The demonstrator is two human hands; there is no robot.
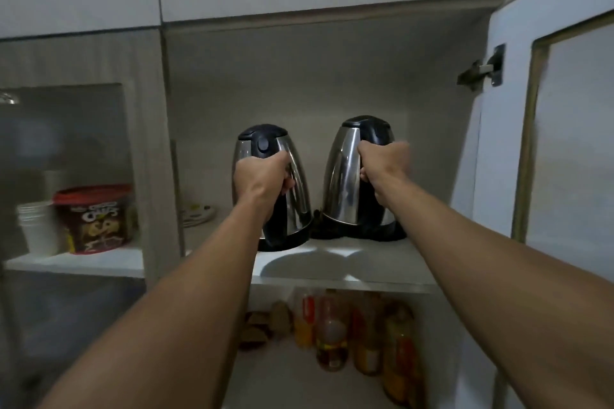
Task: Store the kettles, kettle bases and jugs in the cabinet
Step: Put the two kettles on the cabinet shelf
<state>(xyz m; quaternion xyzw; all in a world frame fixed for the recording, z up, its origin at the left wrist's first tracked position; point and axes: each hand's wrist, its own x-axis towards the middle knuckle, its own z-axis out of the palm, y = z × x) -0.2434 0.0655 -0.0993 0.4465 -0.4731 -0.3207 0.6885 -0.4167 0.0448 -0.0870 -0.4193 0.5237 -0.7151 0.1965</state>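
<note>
**Forearms reach up to two kettles on the cabinet shelf**

Both handles are hidden inside closed fists. The left hand (pixel 257 176) grips the left kettle (pixel 297 202), which tilts. The right hand (pixel 385 166) grips the right kettle (pixel 342 176), upright on a black base (pixel 358 233). They sit side by side on the shelf (pixel 365 262). Blurred bottles (pixel 332 332) crowd the compartment below. The left compartment holds a red-lidded tub (pixel 96 219) and stacked cups (pixel 36 226).

This looks like a home kitchen: a wall cabinet (pixel 332 76) with its door (pixel 564 143) standing open on a metal hinge (pixel 481 68). Its shelves carry a steel electric kettle (pixel 295 196) beside a second kettle (pixel 342 176), a red-lidded snack tub (pixel 94 219), stacked white cups (pixel 36 226), plates (pixel 199 212), and bottles (pixel 330 332) below.
</note>
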